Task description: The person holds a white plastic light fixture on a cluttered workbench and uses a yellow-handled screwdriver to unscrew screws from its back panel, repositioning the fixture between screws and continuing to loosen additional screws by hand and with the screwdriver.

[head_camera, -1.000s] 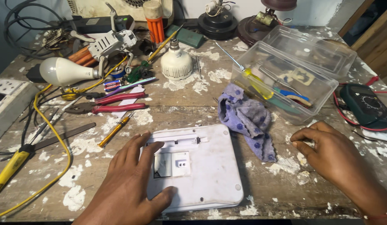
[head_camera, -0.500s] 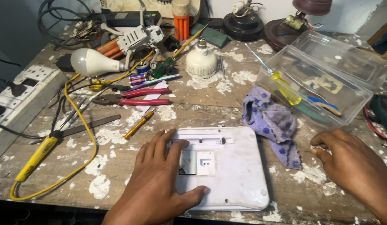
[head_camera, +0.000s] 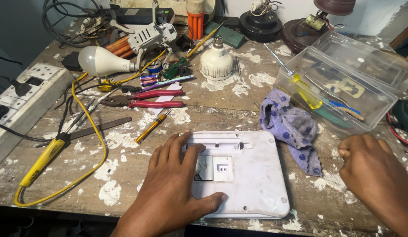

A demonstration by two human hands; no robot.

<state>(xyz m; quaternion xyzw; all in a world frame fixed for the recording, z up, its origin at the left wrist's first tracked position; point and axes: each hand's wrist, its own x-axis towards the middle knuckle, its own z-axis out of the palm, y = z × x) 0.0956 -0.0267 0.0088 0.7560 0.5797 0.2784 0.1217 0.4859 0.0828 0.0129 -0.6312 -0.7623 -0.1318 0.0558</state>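
Left hand (head_camera: 173,188) flat on white device (head_camera: 243,175) — grip open; right hand (head_camera: 375,175) fisted.

A small square label (head_camera: 204,168), pale with a dark warning mark at its lower corner, sits in the recessed panel on the back of the white flat device (head_camera: 252,184) at the bench's near edge, partly covered by the left hand (head_camera: 173,193). A small cylindrical battery (head_camera: 148,80) with a red, white and blue printed wrapper lies among the tools near the pliers. A clear plastic lidded box (head_camera: 344,83) stands open at the right rear, holding a pale card-like piece (head_camera: 350,87) with a dark cut-out shape. No screens or signs are visible
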